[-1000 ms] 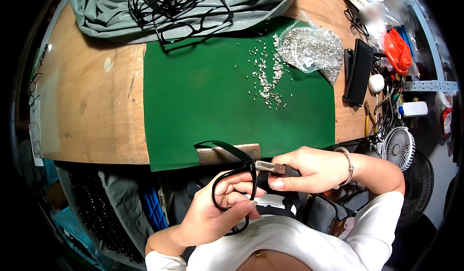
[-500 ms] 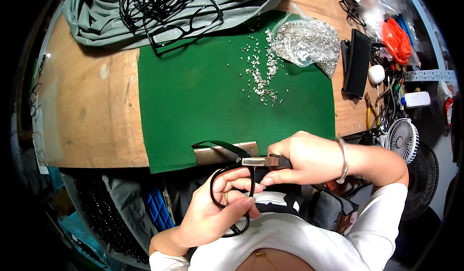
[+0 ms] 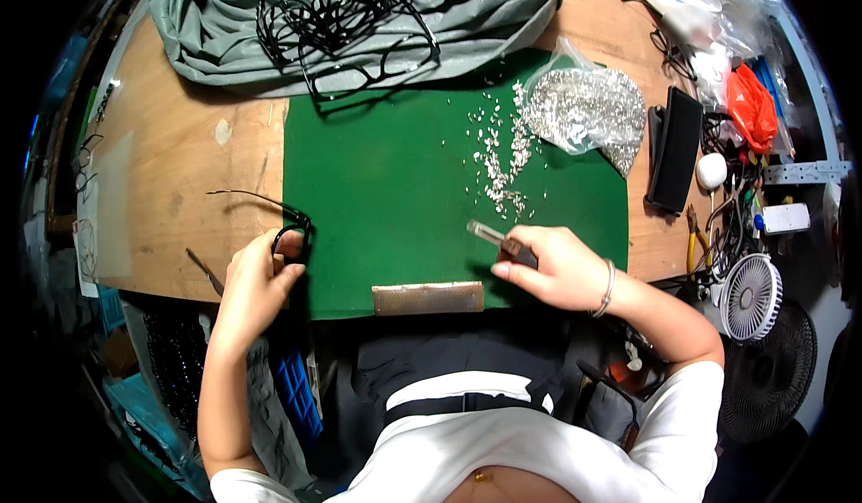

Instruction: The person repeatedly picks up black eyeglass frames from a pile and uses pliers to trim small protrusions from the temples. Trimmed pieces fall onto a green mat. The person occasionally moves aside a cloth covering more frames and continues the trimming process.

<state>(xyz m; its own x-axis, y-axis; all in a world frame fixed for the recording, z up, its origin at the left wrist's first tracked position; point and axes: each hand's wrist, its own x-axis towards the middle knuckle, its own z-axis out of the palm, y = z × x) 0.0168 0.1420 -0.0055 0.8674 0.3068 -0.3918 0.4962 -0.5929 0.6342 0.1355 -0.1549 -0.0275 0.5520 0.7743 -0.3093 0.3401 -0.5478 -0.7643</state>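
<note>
My left hand (image 3: pixel 251 288) is closed on a black eyeglass frame (image 3: pixel 303 221) at the left edge of the green mat (image 3: pixel 386 189). One thin temple arm reaches out to the left over the wooden table; the fingers hide part of the frame. Over the mat's right half, my right hand (image 3: pixel 564 268) grips a pair of pliers (image 3: pixel 488 233), whose flat metal jaws point up and to the left. A textured metal strip (image 3: pixel 427 297) lies along the mat's front edge, between my hands. Small silvery metal pieces (image 3: pixel 494 166) are scattered beyond the pliers.
A clear bag (image 3: pixel 584 113) of silvery pieces lies at the mat's far right. At the back, grey cloth (image 3: pixel 202 41) holds a tangle of black eyeglass frames (image 3: pixel 337 9). To the right are a black phone (image 3: pixel 673 148), yellow-handled pliers (image 3: pixel 692 238) and a white fan (image 3: pixel 751 297).
My left hand has carried the eyeglass frame away to the left, off the pliers' jaws. My right hand has moved slightly forward with the pliers. The view has shifted a little.
</note>
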